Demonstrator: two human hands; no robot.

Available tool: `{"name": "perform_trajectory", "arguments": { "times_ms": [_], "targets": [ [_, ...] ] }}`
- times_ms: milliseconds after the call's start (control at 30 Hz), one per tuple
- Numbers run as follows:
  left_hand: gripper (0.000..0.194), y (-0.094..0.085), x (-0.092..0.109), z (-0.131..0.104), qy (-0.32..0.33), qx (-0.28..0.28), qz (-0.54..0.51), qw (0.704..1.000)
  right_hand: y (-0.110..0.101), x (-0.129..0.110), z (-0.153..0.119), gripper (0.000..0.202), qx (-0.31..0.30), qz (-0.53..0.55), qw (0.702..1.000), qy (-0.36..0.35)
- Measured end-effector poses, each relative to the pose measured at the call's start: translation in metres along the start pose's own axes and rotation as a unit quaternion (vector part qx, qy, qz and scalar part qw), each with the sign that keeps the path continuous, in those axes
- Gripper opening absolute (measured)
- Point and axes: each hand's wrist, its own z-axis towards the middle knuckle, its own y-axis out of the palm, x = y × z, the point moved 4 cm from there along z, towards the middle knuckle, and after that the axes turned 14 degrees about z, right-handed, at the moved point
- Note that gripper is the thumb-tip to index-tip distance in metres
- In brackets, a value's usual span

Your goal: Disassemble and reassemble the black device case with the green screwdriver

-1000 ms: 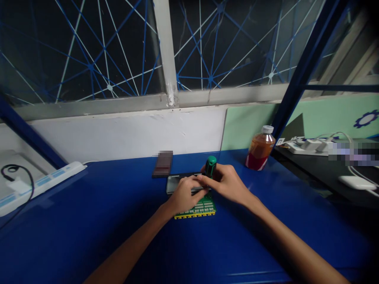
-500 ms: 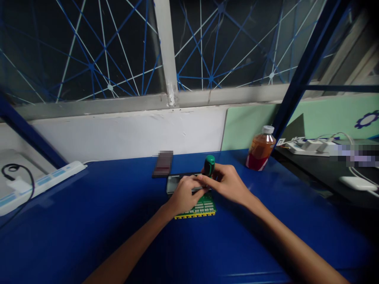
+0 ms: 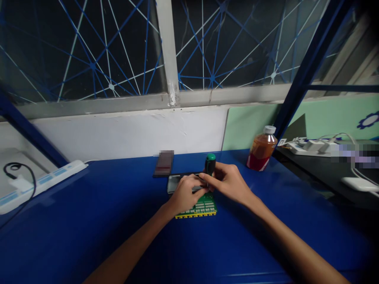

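The screwdriver (image 3: 210,161), with green and black handle, stands nearly upright between the two hands, over the blue table (image 3: 124,232). The right hand (image 3: 232,180) is closed around the lower part of this handle. The handle seems hard and quite light, probably plastic; I judge that its thick part is the best place to hold, because there it should slip less. The left hand (image 3: 185,194) is bent beside it, with fingertips near the lower end of the screwdriver; whether they pinch something I cannot tell, as it is hidden. Partly under the left hand lies a green board (image 3: 205,205) with a yellow near edge. It looks thin, stiff and rather fragile, so its edges are safer to hold than the small pale parts. Just behind the board is a grey tray (image 3: 173,184), which seems light and could slide easily. Farther back lies a dark flat object (image 3: 164,163), and to the right, well apart, stands a bottle (image 3: 260,153).
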Motion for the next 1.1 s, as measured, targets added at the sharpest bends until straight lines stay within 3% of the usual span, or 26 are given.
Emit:
{"name": "perform_trajectory", "arguments": {
  "times_ms": [233, 600, 1100],
  "targets": [
    [0.024, -0.0064, 0.0063, 0.001, 0.032, -0.029, -0.029, 0.999, -0.0023, -0.0028, 0.0002, 0.035, 0.003, 0.007, 1.0, 0.01],
    [0.031, -0.0046, -0.0004, -0.0011, 0.027, -0.061, 0.017, 0.998, -0.0033, -0.0009, 0.0006, 0.036, 0.017, 0.005, 1.0, 0.002],
    [0.024, -0.0067, 0.0003, 0.0004, 0.027, -0.056, 0.011, 0.998, -0.0055, -0.0011, 0.0006, 0.034, 0.018, 0.023, 1.0, 0.006]
  ]
}}
